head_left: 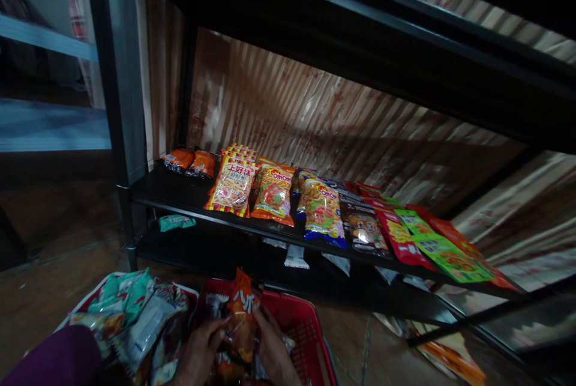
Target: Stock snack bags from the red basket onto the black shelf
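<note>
**Mia:** Where is the orange bag [243, 314]?

**Ben:** It is at the bottom of the frame, in the middle. It stands up over the red basket [301, 329], and both hands are on it.

**Mia:** How do the hands hold it?

**Ben:** The left hand [200, 350] has its fingers curled on the left edge of the bag. The right hand [272, 350] presses on the right edge. The bag is pinched between them.

**Mia:** What is next to the basket?

**Ben:** A pile of packets [135, 320] sits in the lower left, just beside it. A purple sleeve [58, 362] is in the bottom left corner.

**Mia:** And higher up?

**Ben:** A black shelf [180, 191] runs across the middle of the frame. Snack bags lie flat on it in a row. From the left there are two small orange packs [191, 161], a yellow bag [233, 188], an orange and green bag [273, 194], a blue bag [321, 212], a dark bag [363, 227], a red bag [398, 236] and a green bag [443, 254].

**Mia:** Is anything under that shelf?

**Ben:** A teal packet [176, 222] lies on the lower board, at its left end. A few more packets are in the dark there, too dim to tell apart.
</note>
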A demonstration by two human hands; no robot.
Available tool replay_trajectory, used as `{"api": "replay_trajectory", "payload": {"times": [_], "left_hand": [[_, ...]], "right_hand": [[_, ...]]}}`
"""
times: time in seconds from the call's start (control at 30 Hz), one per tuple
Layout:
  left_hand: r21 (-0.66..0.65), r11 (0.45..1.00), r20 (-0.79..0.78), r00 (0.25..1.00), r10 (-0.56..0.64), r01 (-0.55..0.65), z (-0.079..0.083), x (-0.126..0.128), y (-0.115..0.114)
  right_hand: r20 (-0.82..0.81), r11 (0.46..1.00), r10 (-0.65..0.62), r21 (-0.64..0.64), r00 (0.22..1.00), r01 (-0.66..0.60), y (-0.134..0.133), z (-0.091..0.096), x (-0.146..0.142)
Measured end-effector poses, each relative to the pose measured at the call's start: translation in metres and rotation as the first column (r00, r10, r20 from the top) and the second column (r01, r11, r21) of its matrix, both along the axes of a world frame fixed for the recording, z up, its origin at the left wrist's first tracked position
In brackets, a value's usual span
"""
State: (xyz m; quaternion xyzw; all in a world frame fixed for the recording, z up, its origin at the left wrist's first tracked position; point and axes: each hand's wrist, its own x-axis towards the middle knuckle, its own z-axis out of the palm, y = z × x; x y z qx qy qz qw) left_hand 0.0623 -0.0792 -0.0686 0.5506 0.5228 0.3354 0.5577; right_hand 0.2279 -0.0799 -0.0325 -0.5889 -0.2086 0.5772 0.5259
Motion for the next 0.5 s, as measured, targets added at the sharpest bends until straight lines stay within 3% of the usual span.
{"api": "replay_trajectory", "payload": {"times": [0.07,0.17,0.3,0.5], "left_hand": [[0.124,0.992,-0.083,0.997,0.002,0.009,0.014,-0.002,0.002],[0.191,0.979,-0.157,0.986,-0.047,0.077,0.029,-0.006,0.001],[0.141,0.974,-0.199,0.969,-0.145,0.175,0.041,-0.015,-0.003],[0.098,0.972,-0.123,0.971,-0.203,0.216,0.064,-0.032,0.000]], "right_hand": [[-0.058,1.000,0.012,0.029,0.998,-0.010,-0.003,0.017,-0.004],[-0.064,0.995,0.008,0.103,0.998,-0.002,-0.008,0.039,-0.009],[-0.031,0.990,0.035,0.135,0.999,-0.031,-0.015,0.057,-0.019],[-0.018,0.969,0.097,0.231,0.995,-0.090,-0.017,0.081,-0.037]]}}
